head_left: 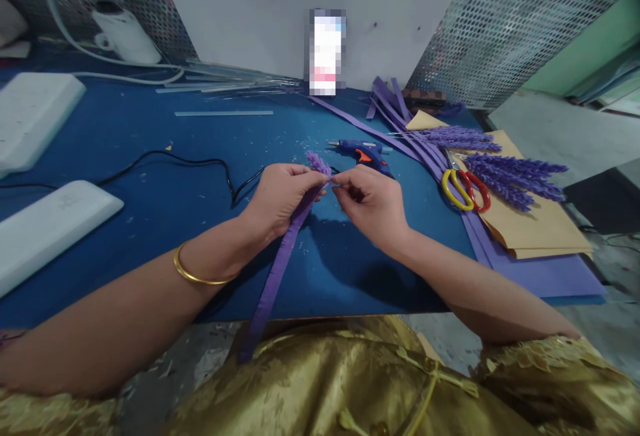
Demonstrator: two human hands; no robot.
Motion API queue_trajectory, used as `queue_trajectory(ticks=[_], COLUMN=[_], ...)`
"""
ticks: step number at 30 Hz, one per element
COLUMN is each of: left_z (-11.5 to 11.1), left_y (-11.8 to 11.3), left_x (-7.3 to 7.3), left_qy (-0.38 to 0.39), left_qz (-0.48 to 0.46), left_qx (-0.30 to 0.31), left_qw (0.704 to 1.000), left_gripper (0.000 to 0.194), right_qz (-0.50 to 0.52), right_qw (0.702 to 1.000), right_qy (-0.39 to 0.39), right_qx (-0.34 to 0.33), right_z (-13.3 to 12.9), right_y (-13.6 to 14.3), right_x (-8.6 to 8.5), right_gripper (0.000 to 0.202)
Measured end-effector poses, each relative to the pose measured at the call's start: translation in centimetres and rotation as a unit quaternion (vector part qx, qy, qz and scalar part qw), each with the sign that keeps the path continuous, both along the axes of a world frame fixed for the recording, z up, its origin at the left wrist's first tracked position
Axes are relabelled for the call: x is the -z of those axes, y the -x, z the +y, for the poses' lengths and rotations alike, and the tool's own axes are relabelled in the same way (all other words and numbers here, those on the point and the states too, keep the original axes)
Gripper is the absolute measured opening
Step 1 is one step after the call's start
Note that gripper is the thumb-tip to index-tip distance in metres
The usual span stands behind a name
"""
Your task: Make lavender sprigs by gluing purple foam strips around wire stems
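Observation:
Between thumb and fingers, my left hand (285, 196) pinches a purple paper strip (281, 256) whose long tail hangs down over the table's front edge. At the strip's upper end, a small fringed purple flower tip (319, 163) pokes out above my left fingertips. My right hand (373, 206) is closed, its thumb and forefinger pressed together close beside that flower tip. Whatever those right fingertips hold is too small to make out. Just behind my right hand lies a blue glue gun (357, 148) with an orange trigger.
On the right, scissors (465, 189) with yellow and red handles lie near finished purple flower sprigs (515, 173) on brown paper (545, 229). More purple strips (400, 123) trail behind. A phone (326, 53) stands at the back. A black cord (200, 160) and white boxes (55, 236) occupy the left.

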State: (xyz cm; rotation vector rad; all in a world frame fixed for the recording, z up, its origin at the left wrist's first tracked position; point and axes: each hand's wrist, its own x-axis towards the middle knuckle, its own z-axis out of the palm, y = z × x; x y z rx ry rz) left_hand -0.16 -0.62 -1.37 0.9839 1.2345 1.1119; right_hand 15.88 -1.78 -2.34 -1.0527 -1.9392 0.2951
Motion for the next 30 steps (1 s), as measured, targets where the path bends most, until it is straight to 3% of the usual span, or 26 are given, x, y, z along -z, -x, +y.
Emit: queue_trajectory(ticks=[9,13,15,18,24,30], left_z=[0.0,0.0,0.0,0.1,0.2,0.1], left_y=[-0.1,-0.1,-0.1,0.0,0.1,0.0], left_x=[-1.1,-0.9,-0.8,-0.6,-0.3,-0.3], left_qy=[0.033,0.017,0.01,0.004,-0.012,-0.004], left_qz=[-0.035,-0.014,-0.01,-0.017,-0.029,-0.06], left_qx=[0.004,-0.013,-0.017,-0.009,0.004,0.001], left_qw=[0.999,1.0,1.0,1.0,0.999,0.998], left_gripper=[0.021,0.021,0.019,0.02,0.018,0.018], right_qz=[-0.022,0.038,0.105,0.197,0.289,0.352], right_qw=[1.0,0.997,0.979,0.926,0.882,0.811], right_qy=[-0.014,0.063,0.173,0.319,0.371,0.464], right_qx=[0.01,-0.006,-0.017,-0.032,-0.044,-0.058], right_z=[0.3,0.4,0.6,0.8,0.7,1.1], right_y=[-0.4,-0.3,-0.2,-0.1,0.1,-0.4], right_x=[-0.4,-0.2,-0.4,-1.1,-1.9,-1.4], right_gripper=[0.017,0.013,0.008,0.008,0.012,0.019])
